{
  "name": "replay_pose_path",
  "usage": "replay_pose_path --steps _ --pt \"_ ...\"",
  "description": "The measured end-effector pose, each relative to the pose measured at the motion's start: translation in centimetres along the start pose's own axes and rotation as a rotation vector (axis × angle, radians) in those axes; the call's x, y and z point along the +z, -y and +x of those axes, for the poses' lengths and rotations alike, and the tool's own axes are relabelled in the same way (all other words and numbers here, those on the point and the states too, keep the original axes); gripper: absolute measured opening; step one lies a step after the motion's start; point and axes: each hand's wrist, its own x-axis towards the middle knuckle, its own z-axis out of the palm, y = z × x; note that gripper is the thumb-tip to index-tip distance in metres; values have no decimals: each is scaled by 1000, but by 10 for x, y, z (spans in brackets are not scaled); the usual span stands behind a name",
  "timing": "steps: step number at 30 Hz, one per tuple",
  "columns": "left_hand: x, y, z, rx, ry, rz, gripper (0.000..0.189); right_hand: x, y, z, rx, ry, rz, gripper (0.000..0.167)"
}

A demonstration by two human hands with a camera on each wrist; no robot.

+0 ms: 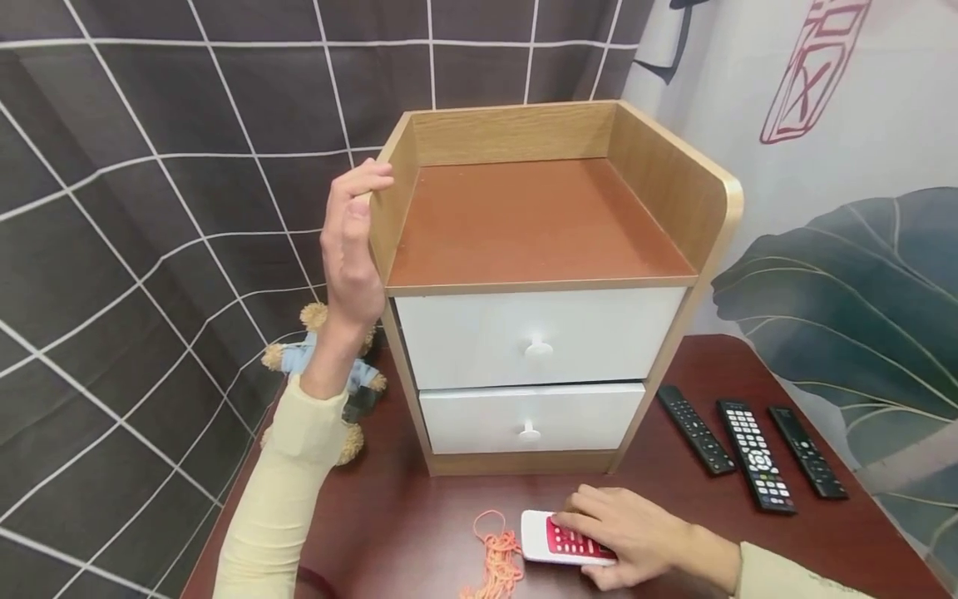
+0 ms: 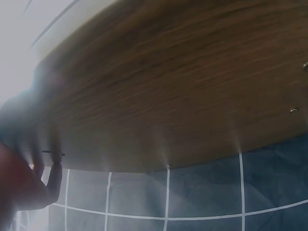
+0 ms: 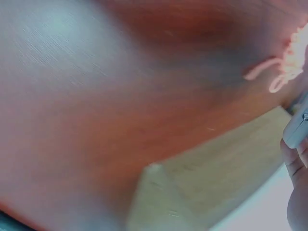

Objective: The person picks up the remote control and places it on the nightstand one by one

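Note:
A wooden cabinet [image 1: 516,220] with raised sides and two white drawers stands upright on the dark red table. My left hand [image 1: 355,241] grips its left side panel, fingertips over the upper edge; the left wrist view shows the fingers against the panel's outer face [image 2: 183,91]. Both drawers, the upper drawer [image 1: 479,337] and the lower drawer [image 1: 471,420], are pushed in. In front, my right hand [image 1: 636,532] holds a white remote control [image 1: 535,532] with a red button panel, fingers on top and thumb at its near side. Left of it lies a tangle of orange cord [image 1: 500,566].
Three dark remotes, the left one [image 1: 696,428], the middle one [image 1: 756,457] and the right one [image 1: 807,453], lie right of the cabinet. Plush bears, one in blue [image 1: 299,353], sit behind my left forearm. A black gridded curtain [image 1: 150,208] hangs along the left and back.

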Motion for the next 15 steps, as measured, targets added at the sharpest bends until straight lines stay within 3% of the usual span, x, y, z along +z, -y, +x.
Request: replay_pose_path --steps 6,15 --pt "2 0 2 2 5 -6 46 -26 -5 48 -172 1 -11 55" --pt "1 -1 -1 -13 14 28 48 -81 -13 113 -264 27 -78 53"
